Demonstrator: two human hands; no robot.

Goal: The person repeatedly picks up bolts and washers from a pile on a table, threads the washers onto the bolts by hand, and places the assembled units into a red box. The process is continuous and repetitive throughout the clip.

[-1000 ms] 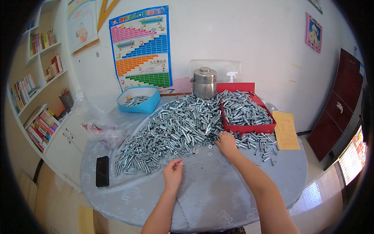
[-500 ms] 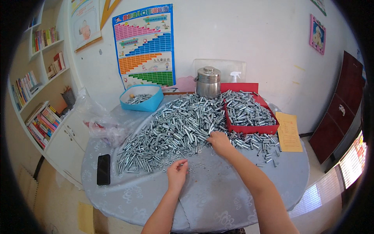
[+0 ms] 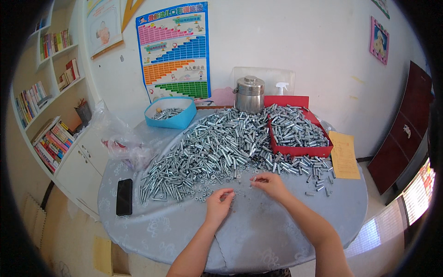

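Round table [image 3: 166,244] under grey cloth: silver metal tubes [image 3: 217,145] lie heaped just beyond bare left hand [image 3: 218,204] and right hand [image 3: 273,186], fingertips nearly together, can't tell if gripping anything; best kept low, close.

Tubes [image 3: 217,147]: silver, shiny, heaped in disorder at 12 o'clock from the viewpoint, lying at mixed angles. Washers [image 3: 203,189]: small silver rings, loose, scattered along the heap's 6 o'clock edge.
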